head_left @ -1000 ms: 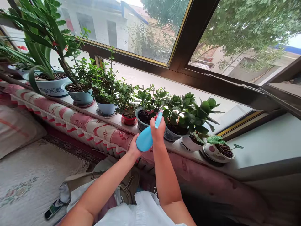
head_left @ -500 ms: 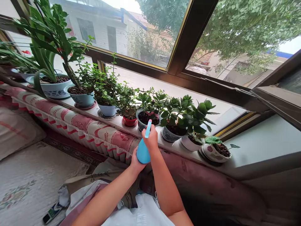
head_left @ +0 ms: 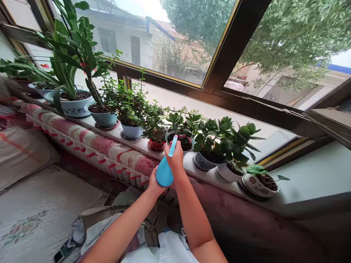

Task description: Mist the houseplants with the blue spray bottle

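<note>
A blue spray bottle (head_left: 165, 173) with a pink-tipped nozzle is held between both hands, its head pointing toward the window sill. My right hand (head_left: 176, 159) wraps round the neck and trigger area, fingers closed. Lower down, my left hand (head_left: 154, 182) grips the bottle's left side near its base; some of its fingers are hidden. Just beyond the nozzle stands a pot of dark soil (head_left: 185, 143) with a leafy succulent (head_left: 183, 122), partly covered by my right hand. To its left sits a small red pot (head_left: 157, 144) with a low plant.
Several potted plants line the window sill (head_left: 189, 160), among them a blue-white pot (head_left: 76, 107) at left and a spotted pot (head_left: 259, 185) at right. Pink-and-white frilled fabric (head_left: 109, 148) runs along the sill's front. A phone-like object (head_left: 65, 250) lies lower left.
The view has shifted, so the plants and window appear farther right. Both hands still hold the spray bottle, which now points slightly more to the left relative to the pots.
</note>
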The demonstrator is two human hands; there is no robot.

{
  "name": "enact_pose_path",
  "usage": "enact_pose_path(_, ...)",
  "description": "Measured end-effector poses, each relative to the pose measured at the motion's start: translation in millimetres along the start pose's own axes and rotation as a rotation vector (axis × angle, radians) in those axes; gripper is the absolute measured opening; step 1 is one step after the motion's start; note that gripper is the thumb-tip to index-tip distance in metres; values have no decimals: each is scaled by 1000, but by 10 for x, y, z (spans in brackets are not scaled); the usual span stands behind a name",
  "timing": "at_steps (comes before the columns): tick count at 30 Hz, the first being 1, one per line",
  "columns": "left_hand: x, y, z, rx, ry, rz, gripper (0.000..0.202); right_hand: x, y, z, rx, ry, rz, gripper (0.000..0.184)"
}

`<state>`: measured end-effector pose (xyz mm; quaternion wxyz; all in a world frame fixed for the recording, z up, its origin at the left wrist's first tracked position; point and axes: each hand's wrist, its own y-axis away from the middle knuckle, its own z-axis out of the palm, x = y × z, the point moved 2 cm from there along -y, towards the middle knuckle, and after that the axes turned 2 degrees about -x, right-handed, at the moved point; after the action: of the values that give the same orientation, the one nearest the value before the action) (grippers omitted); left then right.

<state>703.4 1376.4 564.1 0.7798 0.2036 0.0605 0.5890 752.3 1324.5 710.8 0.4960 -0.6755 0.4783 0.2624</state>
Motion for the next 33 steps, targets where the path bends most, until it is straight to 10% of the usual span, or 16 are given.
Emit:
enact_pose_path(24,-92,54,12,1,-16,-92,59,144,238,-190,63,21,18,13)
enact_pose_path(33,431,138,-146,-36,65,68,54,-162,48,437,-105,-37,-17,43)
